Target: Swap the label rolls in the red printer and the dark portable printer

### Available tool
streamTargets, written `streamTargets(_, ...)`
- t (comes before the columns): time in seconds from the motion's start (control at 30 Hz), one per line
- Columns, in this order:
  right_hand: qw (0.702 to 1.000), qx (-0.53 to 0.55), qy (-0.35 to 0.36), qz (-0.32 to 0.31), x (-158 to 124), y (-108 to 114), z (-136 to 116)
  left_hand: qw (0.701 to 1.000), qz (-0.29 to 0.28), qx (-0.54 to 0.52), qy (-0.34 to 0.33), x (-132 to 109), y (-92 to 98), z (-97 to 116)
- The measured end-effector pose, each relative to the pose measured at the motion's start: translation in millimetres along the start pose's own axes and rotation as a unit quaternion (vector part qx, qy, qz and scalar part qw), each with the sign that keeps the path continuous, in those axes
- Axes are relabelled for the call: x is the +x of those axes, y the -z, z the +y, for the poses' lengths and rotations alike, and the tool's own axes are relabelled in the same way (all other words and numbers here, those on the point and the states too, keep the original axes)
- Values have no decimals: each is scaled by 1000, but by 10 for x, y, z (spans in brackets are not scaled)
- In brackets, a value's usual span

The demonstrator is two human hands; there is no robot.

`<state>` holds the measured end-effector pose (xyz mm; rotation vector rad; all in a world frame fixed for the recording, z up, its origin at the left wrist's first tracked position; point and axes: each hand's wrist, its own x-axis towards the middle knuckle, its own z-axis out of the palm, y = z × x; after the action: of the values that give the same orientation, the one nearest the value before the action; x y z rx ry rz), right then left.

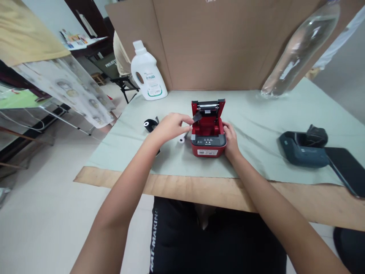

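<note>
A small red printer (209,141) sits on the pale green table cover (256,125) with its lid raised and its paper bay exposed. My left hand (169,127) is closed in a pinch on a small dark piece (197,117) held over the printer's left edge. My right hand (230,140) wraps the printer's right side. A white paper roll (182,138) lies on the cover just left of the printer, partly hidden by my left hand. A black roll (150,125) lies further left.
A white jug (147,72) stands at the back left before a cardboard wall (216,42). A clear plastic bottle (300,49) leans at the back right. A dark blue device (303,149) and a black slab (346,167) lie at the right.
</note>
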<state>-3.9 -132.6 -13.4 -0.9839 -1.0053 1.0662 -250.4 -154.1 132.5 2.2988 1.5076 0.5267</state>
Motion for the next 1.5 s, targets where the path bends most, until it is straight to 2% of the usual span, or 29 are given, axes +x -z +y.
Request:
streamTargets(0.07,1000,-3,-2,3,-5,0,-22,1000,-27,9,3,115,-108,39)
streamTargets(0.13,1000,-6,-3,7,-9,2,-40,999,-22,-30,12,146,-187,-15)
streamTargets(0.17,1000,-8,-3,9,-10,2,-46,998,8,-56,21,122,-218,-80)
streamTargets(0.27,1000,-10,-1,5,-10,3,-46,981,145,-99,82,-74,-301,-367)
streamTargets(0.3,1000,-10,-1,3,-9,2,-41,975,163,-102,110,-159,-327,-466)
streamTargets(0.37,1000,-9,-4,1,-6,1,-30,975,133,-86,154,-315,-371,-620)
streamTargets(0.47,1000,-18,-3,0,-5,2,-27,986,1,-34,164,-453,-404,-706)
streamTargets(0.53,1000,-26,0,0,-7,6,-38,984,-64,-9,166,-472,-406,-699)
streamTargets(0.63,1000,-28,-2,1,-10,15,-52,982,-81,5,171,-436,-429,-669)
streamTargets(0.77,1000,-24,-9,-1,-2,25,-37,987,-55,28,150,-391,-549,-619)
streamTargets(0.87,1000,-28,-3,1,6,31,-23,985,-12,26,172,-441,-576,-539)
streamTargets(0.93,1000,-28,-3,1,6,34,-25,982,38,-4,187,-533,-474,-491)
streamTargets(1.0,999,-32,-1,-1,2,36,-35,974,104,-63,194,-661,-268,-501)
streamTargets(1.1,999,-36,6,-2,2,38,-36,933,192,-188,238,-869,118,-707)
streamTargets(1.17,1000,-30,3,0,11,40,-17,888,218,-270,300,-993,315,-961)
streamTargets(1.23,1000,-19,-1,3,26,42,14,824,243,-352,371,-1103,410,-1238)
streamTargets(1.3,1000,-10,-2,8,40,44,40,774,256,-395,422,-1202,406,-1463)
streamTargets(1.33,1000,-9,-3,9,45,45,48,759,257,-406,439,-1245,378,-1540)
streamTargets(1.4,1000,-16,-1,8,49,47,51,746,250,-415,456,-1312,304,-1620)
streamTargets(1.5,1000,-28,4,4,46,50,36,750,236,-406,466,-1345,213,-1617)
